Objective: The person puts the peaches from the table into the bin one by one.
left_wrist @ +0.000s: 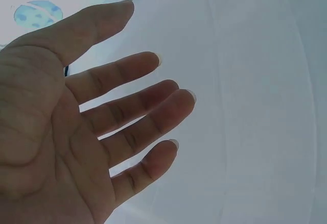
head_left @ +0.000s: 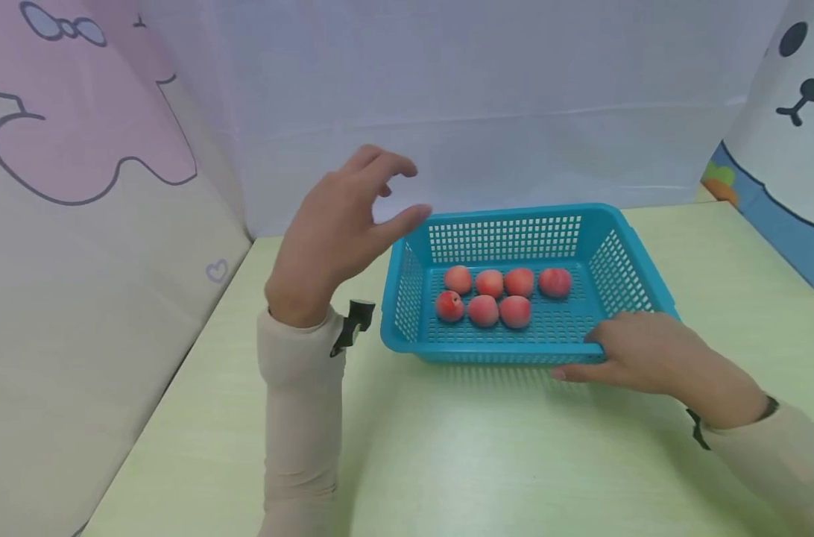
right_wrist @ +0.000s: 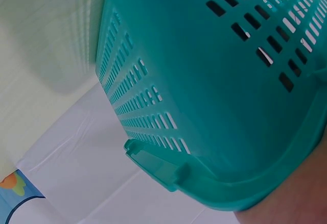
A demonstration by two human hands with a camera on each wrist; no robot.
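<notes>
A blue plastic basket (head_left: 508, 353) with slotted walls holds several red peaches (head_left: 484, 311) on its bottom. My right hand (head_left: 642, 354) grips the near rim close to the right corner, fingers over the inside and thumb outside. From the right wrist, the basket's outer wall (right_wrist: 173, 71) fills most of the view, with a bit of the hand (right_wrist: 291, 188) at the lower right. My left hand (head_left: 336, 220) is raised beside the basket's far left corner and holds nothing. Its fingers are spread and loosely bent in the left wrist view, palm (left_wrist: 46, 132) showing.
The basket is over a pale green table (head_left: 461, 455). A white sheet (head_left: 447, 97) hangs behind it. Cloths with cartoon prints stand on the left (head_left: 78, 298) and right (head_left: 789, 142) sides.
</notes>
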